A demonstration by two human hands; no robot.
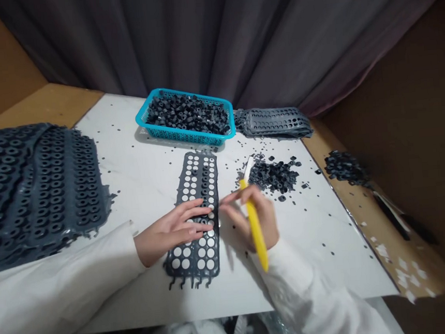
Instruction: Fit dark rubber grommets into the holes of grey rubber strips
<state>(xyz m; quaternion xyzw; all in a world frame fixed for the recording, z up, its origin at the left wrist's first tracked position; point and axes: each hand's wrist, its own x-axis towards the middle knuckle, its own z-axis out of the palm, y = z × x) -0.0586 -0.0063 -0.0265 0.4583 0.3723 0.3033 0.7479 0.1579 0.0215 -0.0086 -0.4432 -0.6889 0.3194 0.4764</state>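
Note:
A dark grey moulded rubber sheet [192, 266] lies lengthwise in front of me, with rows of white round openings and some dark ring-shaped pieces still in its middle. My left hand [173, 231] rests across it, fingers stretched and slightly apart, covering part of the rows. At the sheet's right edge, my right hand [256, 218] is closed around a yellow-handled tool [256, 226] with a flat whitish end pointing away from me. Its thumb and index fingertip come together by the edge; whether they pinch anything is too small to tell.
A blue plastic basket [188, 133] full of small dark pieces stands at the back. Loose dark pieces [273, 175] are heaped to the right. Stacked moulded sheets [40, 183] lie left, and more sheets [276, 120] back right. A black-handled tool [391, 214] and white scraps [409, 275] lie far right.

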